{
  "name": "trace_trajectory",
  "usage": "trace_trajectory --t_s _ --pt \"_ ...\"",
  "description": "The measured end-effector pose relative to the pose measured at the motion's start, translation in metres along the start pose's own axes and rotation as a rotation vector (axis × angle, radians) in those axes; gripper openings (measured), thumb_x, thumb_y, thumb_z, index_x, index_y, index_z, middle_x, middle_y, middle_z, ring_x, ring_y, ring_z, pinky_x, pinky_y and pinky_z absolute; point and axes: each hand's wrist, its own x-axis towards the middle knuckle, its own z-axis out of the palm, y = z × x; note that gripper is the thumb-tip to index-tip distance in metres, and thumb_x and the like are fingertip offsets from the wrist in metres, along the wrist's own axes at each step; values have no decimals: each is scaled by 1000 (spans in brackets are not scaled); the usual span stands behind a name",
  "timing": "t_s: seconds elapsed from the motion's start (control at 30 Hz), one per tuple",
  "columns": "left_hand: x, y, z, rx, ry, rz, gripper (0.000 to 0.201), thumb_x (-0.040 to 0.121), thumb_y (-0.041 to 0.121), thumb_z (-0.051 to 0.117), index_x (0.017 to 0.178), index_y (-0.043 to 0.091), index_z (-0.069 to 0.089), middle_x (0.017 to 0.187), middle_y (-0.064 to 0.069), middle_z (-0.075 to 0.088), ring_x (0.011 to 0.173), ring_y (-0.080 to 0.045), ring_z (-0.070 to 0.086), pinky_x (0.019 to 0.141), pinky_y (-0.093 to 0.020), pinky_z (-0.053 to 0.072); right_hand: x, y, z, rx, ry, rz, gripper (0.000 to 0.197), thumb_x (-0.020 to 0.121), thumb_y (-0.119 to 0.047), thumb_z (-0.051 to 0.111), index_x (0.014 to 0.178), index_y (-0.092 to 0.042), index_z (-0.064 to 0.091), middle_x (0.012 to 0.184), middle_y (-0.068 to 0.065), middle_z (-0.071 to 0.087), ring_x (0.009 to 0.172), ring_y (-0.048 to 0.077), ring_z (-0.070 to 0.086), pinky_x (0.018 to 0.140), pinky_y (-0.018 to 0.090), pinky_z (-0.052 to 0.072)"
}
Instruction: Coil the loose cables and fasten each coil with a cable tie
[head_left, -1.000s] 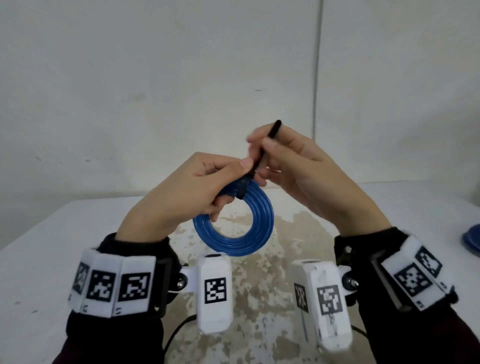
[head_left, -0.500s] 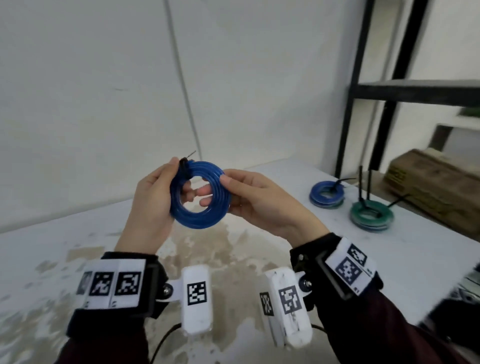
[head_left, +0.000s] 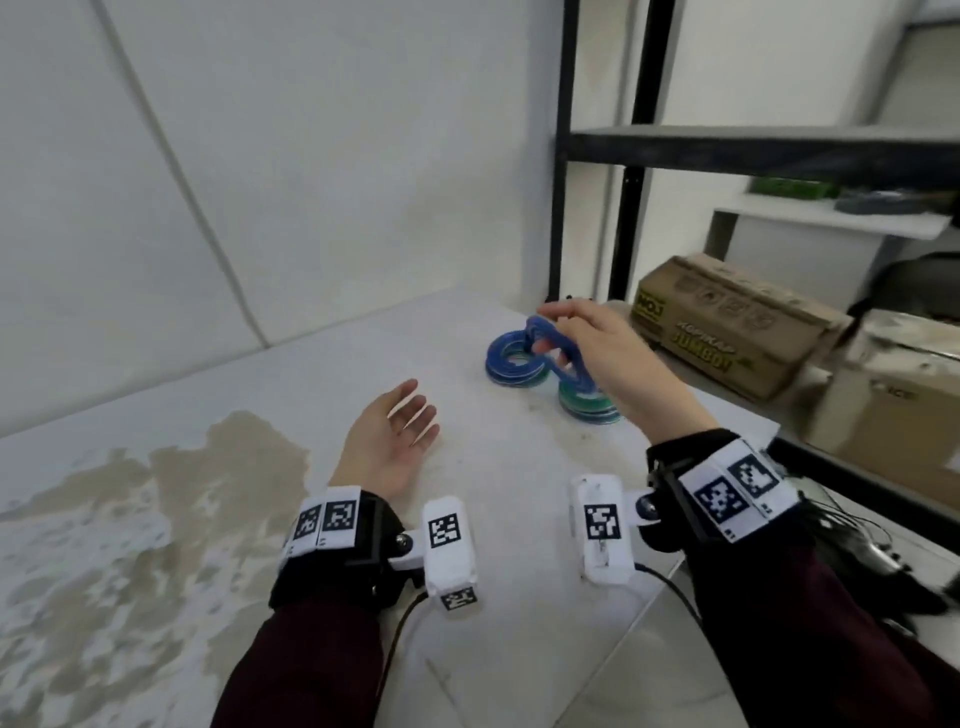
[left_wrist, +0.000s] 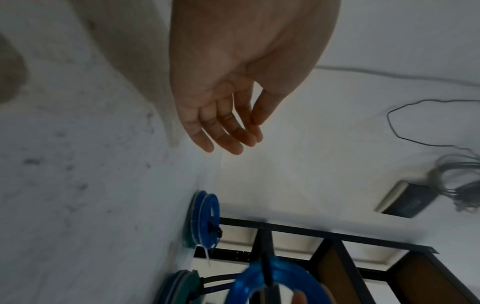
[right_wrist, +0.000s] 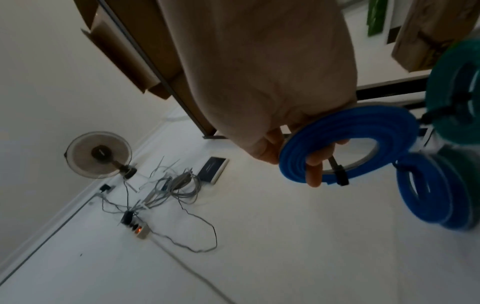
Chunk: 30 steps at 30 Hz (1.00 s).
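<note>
My right hand (head_left: 582, 338) grips a coiled blue cable (head_left: 558, 358) fastened with a black cable tie (right_wrist: 340, 176). Its fingers pass through the coil (right_wrist: 348, 123). The hand holds it just above two stacks of tied coils at the table's far right: a blue-topped stack (head_left: 511, 364) and a green and blue stack (head_left: 589, 408). My left hand (head_left: 400, 431) hovers over the table (head_left: 260, 415), fingers straight and empty, well left of the stacks. In the left wrist view the left hand (left_wrist: 228, 127) shows nothing in its palm.
A black shelf frame (head_left: 561, 156) stands right behind the stacks, with cardboard boxes (head_left: 727, 327) on its lower level. The table's right edge runs just beyond the coils. A fan (right_wrist: 98, 154), a power strip (right_wrist: 140, 230) and tangled wires lie farther off.
My left hand has let go of the blue coil and dropped open over the table. My right hand has carried the coil right, over the stacks, and my head has turned right.
</note>
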Motion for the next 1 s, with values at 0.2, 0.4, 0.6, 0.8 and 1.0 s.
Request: trace_trajectory --t_s 0.2,0.4,0.6,0.8,1.0 --pt "11 -11 -10 -93 37 -52 16 96 9 47 90 7 62 75 -5 54 70 -16 54 74 -29 49 10 21 -34 -420 52 -16 27 85 -25 70 111 -26 62 102 2 63 93 17 61 77 27 50" --pt "16 -12 -20 -187 26 -63 16 95 7 47 90 6 62 74 -5 54 70 -16 54 76 -31 49 36 35 -20 -744 -75 105 24 80 -21 75 102 -20 67 121 2 60 108 17 52 86 25 36" --pt "16 -12 -22 -201 21 -62 16 95 7 46 90 6 61 75 -5 54 69 -16 54 75 -31 49 48 39 -9 -924 -106 172 26 86 -10 64 111 -19 67 126 6 58 113 25 55 95 32 44" --pt "17 -13 -23 -189 22 -50 18 97 9 46 90 4 61 72 -6 54 67 -16 54 75 -31 49 45 37 -5 -959 -72 158 27 90 -8 58 115 -14 66 127 11 57 117 28 52 99 33 42" --pt "13 -14 -22 -116 9 -16 18 97 7 45 90 2 61 68 -8 55 67 -19 53 73 -31 50 37 36 5 -854 29 45 19 89 -19 61 105 -9 66 109 9 65 103 24 59 80 28 42"
